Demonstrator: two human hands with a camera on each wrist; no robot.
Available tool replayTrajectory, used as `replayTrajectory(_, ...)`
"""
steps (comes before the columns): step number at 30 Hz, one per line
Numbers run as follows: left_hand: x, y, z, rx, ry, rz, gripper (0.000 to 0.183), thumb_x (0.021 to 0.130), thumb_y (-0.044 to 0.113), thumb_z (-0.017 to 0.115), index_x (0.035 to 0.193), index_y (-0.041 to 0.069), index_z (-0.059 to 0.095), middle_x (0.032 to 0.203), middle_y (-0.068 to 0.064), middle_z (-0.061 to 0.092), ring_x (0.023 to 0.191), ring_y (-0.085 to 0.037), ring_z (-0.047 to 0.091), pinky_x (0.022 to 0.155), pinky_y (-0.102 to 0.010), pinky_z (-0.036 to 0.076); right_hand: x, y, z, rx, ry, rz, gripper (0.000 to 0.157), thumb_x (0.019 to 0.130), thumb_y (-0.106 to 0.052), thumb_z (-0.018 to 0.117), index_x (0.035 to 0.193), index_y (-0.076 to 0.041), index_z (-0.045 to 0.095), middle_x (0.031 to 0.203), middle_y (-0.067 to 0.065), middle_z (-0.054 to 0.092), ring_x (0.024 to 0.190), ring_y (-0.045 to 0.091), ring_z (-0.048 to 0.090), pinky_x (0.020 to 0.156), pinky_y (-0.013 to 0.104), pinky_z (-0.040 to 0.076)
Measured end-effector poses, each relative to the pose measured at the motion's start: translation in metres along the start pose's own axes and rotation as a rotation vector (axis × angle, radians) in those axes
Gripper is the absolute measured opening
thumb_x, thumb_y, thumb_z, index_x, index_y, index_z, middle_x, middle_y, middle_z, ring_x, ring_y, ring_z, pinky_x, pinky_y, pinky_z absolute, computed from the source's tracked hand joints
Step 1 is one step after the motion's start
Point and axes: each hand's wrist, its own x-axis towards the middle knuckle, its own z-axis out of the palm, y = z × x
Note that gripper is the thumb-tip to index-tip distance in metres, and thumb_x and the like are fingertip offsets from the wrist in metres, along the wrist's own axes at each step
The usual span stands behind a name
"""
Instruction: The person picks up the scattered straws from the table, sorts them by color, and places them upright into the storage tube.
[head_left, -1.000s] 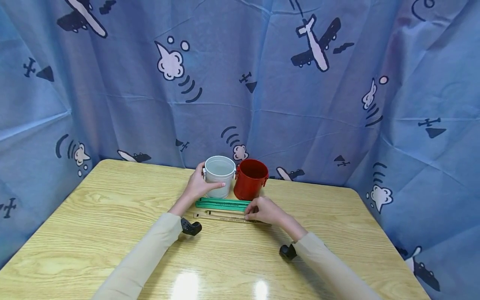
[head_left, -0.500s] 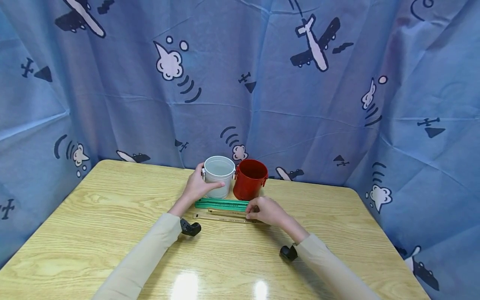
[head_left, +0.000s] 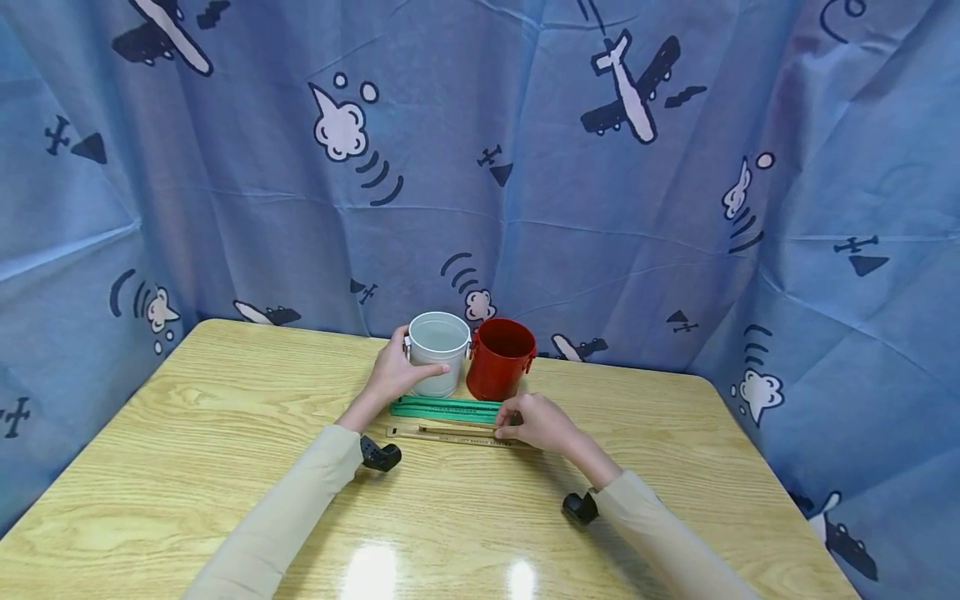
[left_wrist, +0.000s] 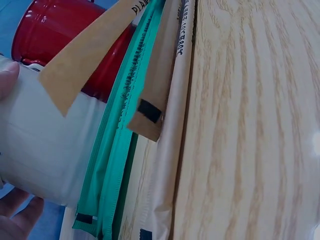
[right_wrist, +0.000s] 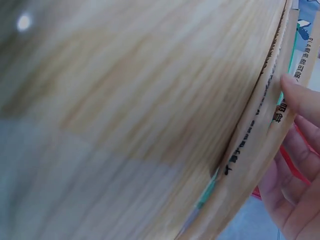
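Observation:
My left hand (head_left: 396, 368) grips the small white bucket (head_left: 437, 360), thumb across its front and fingers behind its left side. Between thumb and fingertips my right hand (head_left: 537, 420) pinches a brown paper-wrapped straw (right_wrist: 300, 80). Its free end rises off the table and crosses in front of the buckets in the left wrist view. Below lie other brown wrapped straws (left_wrist: 172, 135), one with its black-marked end over another. Green-wrapped straws (head_left: 438, 408) lie side by side between these and the buckets. A red bucket (head_left: 491, 373) stands right of the white one.
The wooden table (head_left: 262, 392) carries everything, and a blue curtain (head_left: 420, 225) with printed airplanes hangs behind its back edge. Black devices (head_left: 381, 454) sit under both wrists.
My right hand shifts slightly to the right, and the end of a brown straw slides a little that way too. My left hand stays in place on the white bucket.

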Motion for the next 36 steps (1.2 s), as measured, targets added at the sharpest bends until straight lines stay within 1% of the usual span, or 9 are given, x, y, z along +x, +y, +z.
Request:
replayTrajectory(4,0.0,0.0,-0.001,0.001,-0.004,-0.004,0.093,0.07,0.031,0.086,0.143,0.007,0.034,0.136,-0.014,0.053,0.127,-0.031,0.05,0.108,-0.047,0.039,0.0,0.0,-0.001,0.015,0.013,-0.004,0.007,0.081,-0.02,0.076,0.082,-0.017,0.07,0.074,-0.007,0.065,0.066,0.007,0.05,0.06,0.02,0.04)
replayTrajectory(9,0.001,0.0,-0.001,-0.003,-0.002,-0.012,0.094,0.07,0.032,0.086,0.144,0.008,0.034,0.136,-0.013,0.052,0.127,-0.03,0.049,0.108,-0.048,0.039,-0.002,-0.004,-0.009,0.014,0.057,-0.053,0.007,0.081,-0.018,0.076,0.082,-0.016,0.07,0.074,-0.007,0.064,0.066,0.008,0.051,0.06,0.019,0.041)
replayTrajectory(16,0.002,0.0,-0.003,0.006,0.0,-0.012,0.096,0.069,0.033,0.086,0.144,0.008,0.032,0.137,-0.013,0.051,0.127,-0.031,0.049,0.107,-0.048,0.04,0.0,-0.01,-0.018,0.009,0.116,-0.098,0.008,0.08,-0.017,0.077,0.084,-0.016,0.069,0.076,-0.006,0.065,0.072,0.007,0.056,0.065,0.021,0.047)
replayTrajectory(20,0.004,0.0,-0.001,0.01,0.004,-0.007,0.095,0.069,0.033,0.086,0.144,0.007,0.033,0.136,-0.014,0.051,0.127,-0.031,0.05,0.106,-0.047,0.041,0.002,-0.015,-0.023,-0.004,0.149,-0.088,0.009,0.081,-0.018,0.077,0.086,-0.016,0.07,0.079,-0.006,0.066,0.074,0.006,0.057,0.067,0.021,0.049)
replayTrajectory(23,0.005,0.001,0.003,0.011,0.005,0.006,0.095,0.069,0.032,0.087,0.143,0.006,0.033,0.135,-0.014,0.052,0.125,-0.031,0.051,0.106,-0.047,0.042,0.0,-0.019,-0.029,0.001,0.177,-0.076,0.009,0.081,-0.018,0.077,0.086,-0.016,0.07,0.079,-0.005,0.067,0.073,0.006,0.058,0.066,0.021,0.049)
replayTrajectory(27,0.004,0.0,0.007,0.021,0.008,0.021,0.095,0.067,0.03,0.088,0.142,0.005,0.035,0.134,-0.015,0.054,0.124,-0.032,0.052,0.105,-0.048,0.042,-0.003,-0.024,-0.032,0.033,0.202,-0.08,0.008,0.081,-0.017,0.076,0.085,-0.015,0.07,0.078,-0.004,0.067,0.071,0.006,0.058,0.064,0.02,0.05)
replayTrajectory(33,0.003,-0.003,0.004,0.018,0.005,0.016,0.093,0.068,0.026,0.087,0.143,0.007,0.034,0.137,-0.014,0.052,0.127,-0.031,0.049,0.107,-0.048,0.04,0.001,-0.033,-0.035,0.074,0.233,-0.089,0.006,0.082,-0.014,0.075,0.085,-0.014,0.07,0.079,-0.002,0.067,0.07,0.006,0.058,0.063,0.02,0.051)
replayTrajectory(36,0.001,-0.003,0.001,0.013,0.005,0.017,0.097,0.07,0.027,0.086,0.146,0.008,0.029,0.14,-0.015,0.048,0.128,-0.031,0.048,0.107,-0.049,0.04,0.005,-0.038,-0.037,0.091,0.25,-0.093,0.006,0.082,-0.013,0.075,0.085,-0.013,0.069,0.079,-0.001,0.068,0.07,0.008,0.059,0.063,0.02,0.052)
